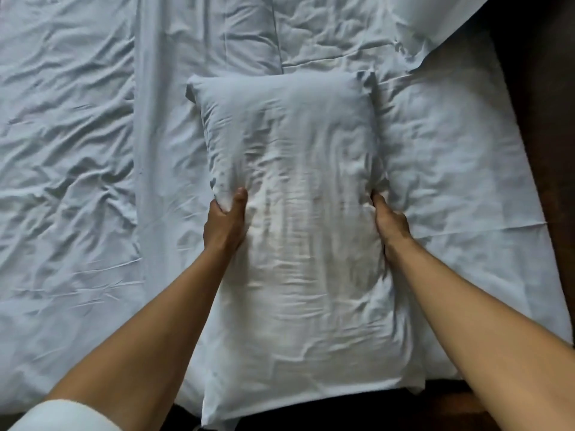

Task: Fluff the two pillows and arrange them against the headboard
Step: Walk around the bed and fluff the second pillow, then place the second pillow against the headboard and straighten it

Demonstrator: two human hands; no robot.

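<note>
A white pillow (298, 219) lies lengthwise in the middle of the head view, its near end hanging past the bed's near edge. My left hand (225, 220) pinches its left side, thumb on top and fingers under the fabric. My right hand (390, 223) grips the pillow's right side, fingers tucked under the edge. The pillow's surface looks streaked with motion blur. A second pillow (454, 169) appears to lie flat just to the right, partly under the held one. No headboard is in view.
A wrinkled white sheet (68, 144) covers the bed to the left. A folded white duvet (217, 35) lies across the far side. Dark floor (541, 119) runs along the bed's right edge and below its near edge.
</note>
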